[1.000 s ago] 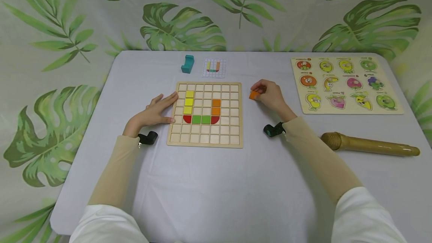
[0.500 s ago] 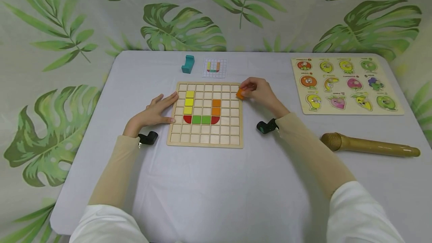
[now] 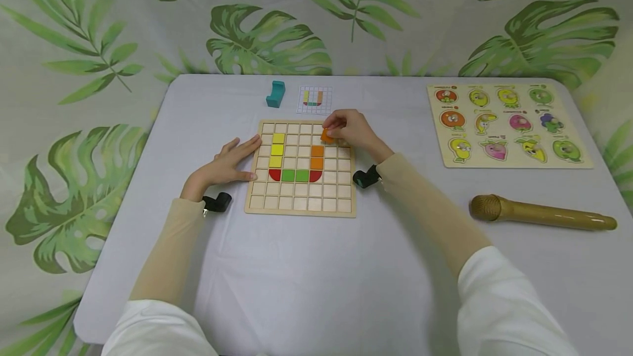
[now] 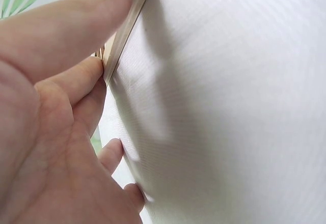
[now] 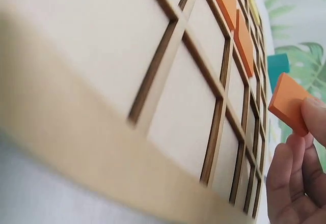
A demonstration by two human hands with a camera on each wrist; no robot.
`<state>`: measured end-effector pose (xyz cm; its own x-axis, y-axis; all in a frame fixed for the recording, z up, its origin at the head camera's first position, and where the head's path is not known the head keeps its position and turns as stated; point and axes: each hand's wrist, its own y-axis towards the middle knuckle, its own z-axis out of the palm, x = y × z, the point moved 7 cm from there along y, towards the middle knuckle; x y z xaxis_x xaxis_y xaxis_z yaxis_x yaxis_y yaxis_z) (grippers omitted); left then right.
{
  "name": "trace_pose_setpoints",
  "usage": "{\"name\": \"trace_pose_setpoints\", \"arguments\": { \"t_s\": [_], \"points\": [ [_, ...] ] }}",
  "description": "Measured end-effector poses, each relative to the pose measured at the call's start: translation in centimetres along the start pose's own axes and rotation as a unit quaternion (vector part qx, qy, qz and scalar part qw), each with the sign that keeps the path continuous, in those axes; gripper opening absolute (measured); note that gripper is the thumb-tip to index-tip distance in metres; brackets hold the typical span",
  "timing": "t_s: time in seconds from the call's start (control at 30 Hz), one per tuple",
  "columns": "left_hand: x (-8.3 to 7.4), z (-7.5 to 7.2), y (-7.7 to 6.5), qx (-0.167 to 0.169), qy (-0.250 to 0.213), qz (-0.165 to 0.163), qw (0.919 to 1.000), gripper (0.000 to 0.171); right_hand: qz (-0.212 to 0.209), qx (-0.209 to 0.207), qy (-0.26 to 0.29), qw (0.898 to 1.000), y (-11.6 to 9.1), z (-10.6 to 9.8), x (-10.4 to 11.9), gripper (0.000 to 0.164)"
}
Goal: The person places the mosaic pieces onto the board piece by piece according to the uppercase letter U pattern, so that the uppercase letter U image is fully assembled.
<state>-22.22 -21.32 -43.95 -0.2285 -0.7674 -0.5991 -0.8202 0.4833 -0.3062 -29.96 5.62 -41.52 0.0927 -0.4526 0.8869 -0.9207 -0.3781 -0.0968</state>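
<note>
My right hand pinches an orange square tile between thumb and fingers, held just above the upper right of the wooden grid board. In the head view that tile is just above and right of two orange tiles set in the board. Three yellow tiles stand in a column at the left, with two green tiles and two red rounded corner tiles along the bottom of the U. With spread fingers, my left hand rests against the board's left edge.
Behind the board lie a pattern card showing a coloured U and a teal block-shaped holder. To the right are a fruit-and-vegetable puzzle board and a gold microphone. Each wrist wears a black camera.
My right hand has carried the orange tile leftward, from beside the board to over its upper right cells. The left hand has stayed at the board's edge.
</note>
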Motion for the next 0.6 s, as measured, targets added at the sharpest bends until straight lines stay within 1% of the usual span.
{"name": "trace_pose_setpoints", "arguments": {
  "t_s": [0.13, 0.3, 0.47, 0.6],
  "points": [
    [0.1, 0.0, 0.0, 0.0, 0.0, -0.001, 1.0, 0.088, -0.006, 0.011, -0.007, 1.0, 0.6, 1.1, 0.6, 0.01],
    [0.2, 0.1, 0.1, 0.002, 0.003, -0.001, 1.0, 0.088, -0.01, 0.019, -0.029, 0.999, 1.0, 2.0, 0.9, 0.011],
    [0.1, 0.1, 0.1, 0.001, 0.002, -0.002, 1.0, 0.088, -0.001, 0.025, -0.051, 0.998, 1.1, 2.5, 0.9, 0.01],
    [0.0, 0.1, 0.1, 0.001, 0.0, 0.0, 1.0, 0.088, -0.003, 0.029, -0.076, 0.997, 1.1, 2.6, 1.2, 0.009]
  ]
}}
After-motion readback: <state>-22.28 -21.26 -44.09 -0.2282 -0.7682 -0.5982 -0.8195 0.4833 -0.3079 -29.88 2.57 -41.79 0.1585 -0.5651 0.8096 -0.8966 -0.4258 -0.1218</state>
